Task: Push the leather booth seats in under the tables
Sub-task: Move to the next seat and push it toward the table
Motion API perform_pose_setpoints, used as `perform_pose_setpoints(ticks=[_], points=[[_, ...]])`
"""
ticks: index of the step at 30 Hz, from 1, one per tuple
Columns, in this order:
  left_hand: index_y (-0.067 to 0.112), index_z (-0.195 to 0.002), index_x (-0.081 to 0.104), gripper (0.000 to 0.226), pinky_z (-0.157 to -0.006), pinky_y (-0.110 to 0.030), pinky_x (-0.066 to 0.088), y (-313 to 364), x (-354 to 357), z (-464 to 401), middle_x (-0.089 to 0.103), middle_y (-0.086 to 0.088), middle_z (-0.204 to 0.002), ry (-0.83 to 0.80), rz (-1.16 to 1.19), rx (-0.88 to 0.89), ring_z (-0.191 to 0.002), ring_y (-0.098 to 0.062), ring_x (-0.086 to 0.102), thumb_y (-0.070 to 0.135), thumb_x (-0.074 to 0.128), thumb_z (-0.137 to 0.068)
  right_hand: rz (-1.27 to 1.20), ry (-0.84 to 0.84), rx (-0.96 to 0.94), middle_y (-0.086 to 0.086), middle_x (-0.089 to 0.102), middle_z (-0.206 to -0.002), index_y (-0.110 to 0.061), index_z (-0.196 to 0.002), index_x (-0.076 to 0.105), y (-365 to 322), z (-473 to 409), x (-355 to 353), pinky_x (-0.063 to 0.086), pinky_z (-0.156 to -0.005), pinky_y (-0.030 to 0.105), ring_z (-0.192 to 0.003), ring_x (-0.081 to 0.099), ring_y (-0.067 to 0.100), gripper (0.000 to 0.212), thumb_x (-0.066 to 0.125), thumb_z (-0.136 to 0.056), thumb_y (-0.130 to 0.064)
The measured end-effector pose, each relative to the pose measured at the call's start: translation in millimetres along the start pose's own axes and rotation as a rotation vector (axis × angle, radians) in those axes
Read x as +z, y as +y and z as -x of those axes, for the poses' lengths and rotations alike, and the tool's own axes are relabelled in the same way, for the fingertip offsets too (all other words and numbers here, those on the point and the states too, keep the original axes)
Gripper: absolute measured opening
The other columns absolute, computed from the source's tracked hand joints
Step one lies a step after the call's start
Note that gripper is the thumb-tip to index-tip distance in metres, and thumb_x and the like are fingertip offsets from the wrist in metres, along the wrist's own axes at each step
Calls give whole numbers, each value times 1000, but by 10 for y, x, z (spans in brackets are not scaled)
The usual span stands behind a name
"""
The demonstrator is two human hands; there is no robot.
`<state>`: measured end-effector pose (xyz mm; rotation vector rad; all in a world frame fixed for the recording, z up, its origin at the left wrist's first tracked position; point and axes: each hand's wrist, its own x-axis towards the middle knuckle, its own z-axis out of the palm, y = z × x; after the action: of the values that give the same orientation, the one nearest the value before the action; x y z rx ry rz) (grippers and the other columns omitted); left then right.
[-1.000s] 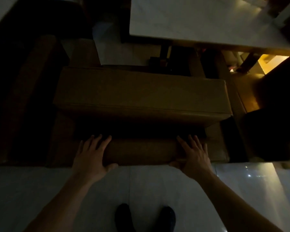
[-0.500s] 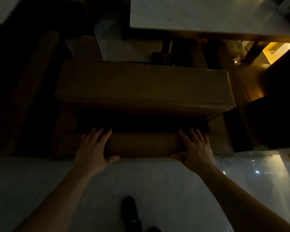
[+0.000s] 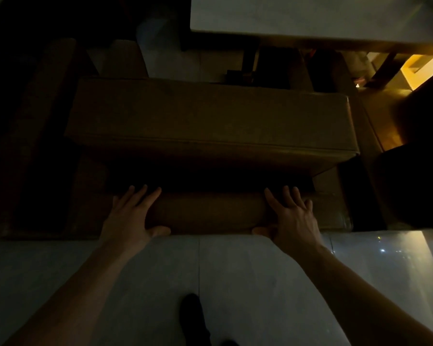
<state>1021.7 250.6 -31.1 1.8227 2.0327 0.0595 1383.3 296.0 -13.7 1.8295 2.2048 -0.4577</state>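
Dimly lit, both hands — left hand [image 3: 130,216], right hand [image 3: 291,217] — press flat-fingered on the booth seat [image 3: 210,121] over pale tile floor [image 3: 235,270].

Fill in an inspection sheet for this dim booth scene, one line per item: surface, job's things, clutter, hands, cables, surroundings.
Surface: glossy pale tiled floor, bare, with light glints at right.
Job's things: brown leather booth seat, its cushion short of the pale stone-look table top; low padded backrest nearest the person.
Clutter: nothing seen.
Hands: left hand and right hand both flat and open on the backrest, thumbs over its near edge.
Cables: nothing seen.
Surroundings: dark table pedestal; a second brown seat at left, in shadow; black shoe below; warm yellow light at upper right.
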Motion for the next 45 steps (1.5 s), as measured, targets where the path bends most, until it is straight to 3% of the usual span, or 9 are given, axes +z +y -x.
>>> perform_pose_setpoints(ticks=[6,11,24,33,38,42,45], points=[[40,-154,16,101,-122,-50,3,-28,-18,-91,15,3,-164,13,0,16,-150,-22,3,70,68,-73,32,37,0,16,7,-165,-36,-157,1,-24,-108,-33,15,-119,61,-151,1,39,105,48,-76,-84],[36,-154,22,98,-121,-52,6,4,9,-13,24,-2,-161,92,-17,45,-150,-26,10,70,67,-74,24,56,11,16,7,-165,-36,-157,2,-33,-53,-2,13,-120,60,-151,1,38,102,46,-78,-83],[37,-152,28,98,-121,-52,8,-44,123,57,30,-2,-159,100,-10,34,-149,-27,14,76,64,-69,17,24,2,16,0,-165,-37,-156,-4,-6,28,68,8,-120,62,-151,-6,38,104,44,-77,-84],[37,-154,18,99,-121,-50,4,11,54,75,21,0,-162,42,-49,20,-150,-25,6,71,65,-74,28,21,-7,17,1,-165,-35,-157,-3,-20,33,66,12,-118,63,-151,-4,39,105,46,-78,-83],[35,-155,-1,102,-121,-49,3,193,-135,151,0,-2,-165,-107,-143,-29,-150,-26,-7,74,56,-80,23,-118,26,14,-3,-165,-33,-157,-6,-72,87,-165,13,-119,62,-151,-6,37,104,54,-82,-75],[35,-156,5,95,-117,-43,18,386,-283,505,4,-1,-165,-138,-159,-44,-149,-27,7,71,55,-83,-71,-64,-20,4,29,-157,-39,-150,23,-62,393,-274,28,-115,55,-147,19,31,85,50,-80,-78],[37,-155,5,95,-118,-42,18,449,-398,834,7,2,-165,-143,-187,-50,-150,-25,8,74,52,-82,-60,-66,-5,1,33,-155,-43,-149,25,-45,667,-338,27,-115,53,-145,22,31,86,43,-76,-85]])
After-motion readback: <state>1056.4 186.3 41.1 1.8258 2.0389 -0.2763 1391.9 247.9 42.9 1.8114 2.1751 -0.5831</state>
